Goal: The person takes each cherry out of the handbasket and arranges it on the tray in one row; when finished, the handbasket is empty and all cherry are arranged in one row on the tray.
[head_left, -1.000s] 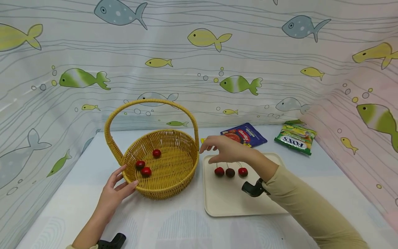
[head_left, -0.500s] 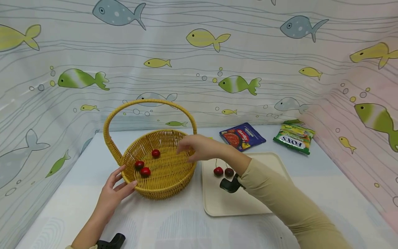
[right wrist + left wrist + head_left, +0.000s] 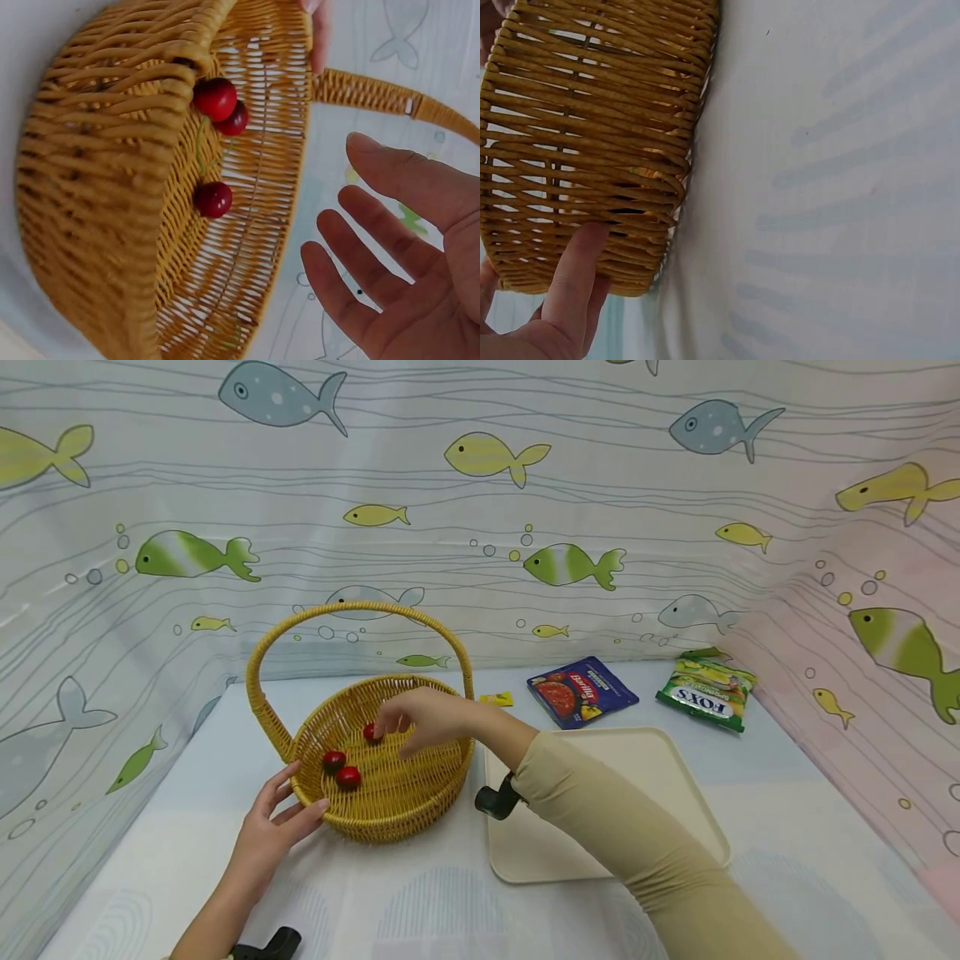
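- R hand [image 3: 420, 717] over wicker basket [image 3: 420, 777], inside the rim; fingers loose, spread, nothing held. Palm bare in wrist view [image 3: 405, 262], fingers straight.
- L hand [image 3: 273, 827] at near-left outer wall of basket; fingers fairly straight, pressed on the weave, not curled round it. Wrist view: fingertip [image 3: 581, 262] flat on basket wall [image 3: 585, 135].
- Three red cherries in basket: one [image 3: 371, 732] just beside R fingertips, contact can't tell; two more [image 3: 334, 760], [image 3: 348, 777] close together, nearer L hand.
- Same three in R wrist view: pair [image 3: 215, 98], [image 3: 235, 120] touching, third [image 3: 214, 199] apart on basket floor.
- Basket upright on pale tablecloth [image 3: 420, 910], handle [image 3: 360, 608] arching over.
- Cream tray [image 3: 660, 777] just right of basket; R forearm in beige sleeve [image 3: 615, 827] crossing it, covering much of it.
- Behind tray: blue packet [image 3: 582, 691], green packet [image 3: 705, 693], small yellow bit [image 3: 497, 698] nr basket rim.
- Black wrist cam mounts at R wrist [image 3: 495, 800] & L wrist [image 3: 270, 943].
- Fish-print curtain [image 3: 480, 510] round back & sides.
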Demonstrator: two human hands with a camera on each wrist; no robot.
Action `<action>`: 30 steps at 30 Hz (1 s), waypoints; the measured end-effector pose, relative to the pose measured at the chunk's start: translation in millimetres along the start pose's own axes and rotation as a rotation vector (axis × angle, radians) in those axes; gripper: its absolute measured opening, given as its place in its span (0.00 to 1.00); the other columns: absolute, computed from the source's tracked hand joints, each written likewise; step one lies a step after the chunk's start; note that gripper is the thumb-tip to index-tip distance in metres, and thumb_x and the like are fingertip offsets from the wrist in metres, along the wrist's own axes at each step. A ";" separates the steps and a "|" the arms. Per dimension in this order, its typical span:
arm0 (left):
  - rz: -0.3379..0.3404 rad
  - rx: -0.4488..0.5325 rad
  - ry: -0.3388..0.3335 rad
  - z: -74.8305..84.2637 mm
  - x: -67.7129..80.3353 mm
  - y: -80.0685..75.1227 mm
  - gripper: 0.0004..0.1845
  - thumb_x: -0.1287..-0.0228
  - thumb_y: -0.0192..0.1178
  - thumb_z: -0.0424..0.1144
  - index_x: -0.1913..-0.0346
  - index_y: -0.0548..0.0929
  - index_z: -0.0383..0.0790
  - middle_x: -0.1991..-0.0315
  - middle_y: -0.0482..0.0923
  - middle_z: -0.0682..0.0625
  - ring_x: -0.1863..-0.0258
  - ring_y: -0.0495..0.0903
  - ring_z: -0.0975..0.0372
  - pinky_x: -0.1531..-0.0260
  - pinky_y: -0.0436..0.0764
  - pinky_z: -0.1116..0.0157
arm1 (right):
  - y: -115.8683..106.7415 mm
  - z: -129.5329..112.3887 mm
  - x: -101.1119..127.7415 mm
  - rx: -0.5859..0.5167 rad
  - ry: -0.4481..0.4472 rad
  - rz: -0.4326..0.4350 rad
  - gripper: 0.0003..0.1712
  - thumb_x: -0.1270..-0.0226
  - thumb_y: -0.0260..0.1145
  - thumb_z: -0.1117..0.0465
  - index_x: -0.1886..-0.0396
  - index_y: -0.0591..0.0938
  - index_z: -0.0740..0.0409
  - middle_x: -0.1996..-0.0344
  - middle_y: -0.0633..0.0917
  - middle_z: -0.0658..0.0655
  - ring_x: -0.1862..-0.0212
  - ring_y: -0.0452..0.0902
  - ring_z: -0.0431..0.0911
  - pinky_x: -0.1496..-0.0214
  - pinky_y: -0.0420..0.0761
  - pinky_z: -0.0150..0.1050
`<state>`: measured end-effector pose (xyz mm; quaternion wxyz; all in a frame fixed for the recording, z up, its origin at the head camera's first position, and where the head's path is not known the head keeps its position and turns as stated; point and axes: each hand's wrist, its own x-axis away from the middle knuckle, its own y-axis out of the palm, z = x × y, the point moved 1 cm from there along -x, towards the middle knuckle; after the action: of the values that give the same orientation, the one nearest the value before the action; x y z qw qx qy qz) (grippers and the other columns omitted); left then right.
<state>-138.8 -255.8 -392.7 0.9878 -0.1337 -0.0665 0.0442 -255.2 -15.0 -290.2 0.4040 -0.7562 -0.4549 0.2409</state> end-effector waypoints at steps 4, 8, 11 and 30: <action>-0.013 0.011 0.007 1.9 0.2 0.2 0.43 0.37 0.61 0.43 0.26 0.45 0.49 0.31 0.42 0.33 0.37 0.59 0.43 0.59 0.79 0.71 | 1.3 0.7 -15.3 -0.037 0.035 -0.015 0.18 0.45 0.71 0.66 0.54 0.80 0.53 0.58 0.79 0.49 0.52 0.74 0.42 0.52 0.73 0.26; -0.009 0.002 0.001 2.7 -0.2 0.9 0.44 0.37 0.61 0.45 0.26 0.45 0.49 0.31 0.43 0.34 0.36 0.59 0.43 0.59 0.79 0.70 | 1.1 5.7 -29.3 -0.081 0.084 -0.026 0.17 0.45 0.71 0.67 0.54 0.80 0.54 0.57 0.79 0.51 0.50 0.75 0.47 0.55 0.74 0.27; 0.007 -0.012 -0.009 3.0 -0.2 1.3 0.44 0.38 0.62 0.45 0.26 0.46 0.49 0.31 0.45 0.35 0.37 0.61 0.44 0.59 0.79 0.71 | 1.9 12.2 -39.0 -0.109 0.124 -0.031 0.18 0.44 0.70 0.67 0.53 0.80 0.55 0.55 0.79 0.53 0.49 0.74 0.49 0.56 0.75 0.28; -0.002 0.005 -0.018 4.2 1.0 0.8 0.44 0.38 0.62 0.44 0.26 0.46 0.49 0.31 0.45 0.36 0.37 0.61 0.46 0.58 0.78 0.70 | 22.0 57.4 -75.9 -0.214 0.326 -0.141 0.28 0.39 0.63 0.72 0.38 0.72 0.57 0.39 0.70 0.58 0.45 0.71 0.47 0.56 0.79 0.36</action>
<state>-138.4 -253.9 -388.8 0.9875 -0.1310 -0.0756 0.0444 -322.1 -65.2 -340.7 0.4055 -0.7901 -0.4582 0.0368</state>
